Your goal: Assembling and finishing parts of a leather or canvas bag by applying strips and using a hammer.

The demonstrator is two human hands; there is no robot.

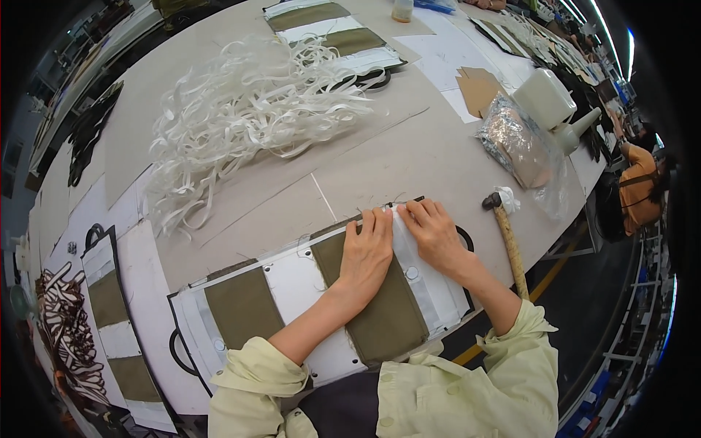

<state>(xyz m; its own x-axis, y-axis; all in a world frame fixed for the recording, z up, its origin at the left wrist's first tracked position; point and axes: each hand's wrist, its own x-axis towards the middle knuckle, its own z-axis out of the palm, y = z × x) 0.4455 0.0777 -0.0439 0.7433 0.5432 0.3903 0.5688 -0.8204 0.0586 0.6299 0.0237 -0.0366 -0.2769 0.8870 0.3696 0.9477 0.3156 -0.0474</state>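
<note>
A flat bag panel (pixel 241 301) with olive and white bands, dark edging and black loop handles lies on the table in front of me. My left hand (pixel 369 252) rests on the panel, its fingers bent and pressed together at the far edge. Close beside it, my right hand (pixel 438 237) pinches the same edge near the right corner. The fingertips of both hands nearly meet over a white strip there, and they hide whatever small part lies under them. Small dark snaps or rivets dot the white middle band, and round pale discs sit on the outer strips.
A heap of white ribbon (pixel 255 102) spreads across the far left. To the right lie a wooden-handled hammer (pixel 510 244), a plastic bag (pixel 518 139) and a white bottle (pixel 544 98). Similar panels lie at the left (pixel 120 339) and far side (pixel 328 29). Someone in orange (pixel 639 190) is beyond.
</note>
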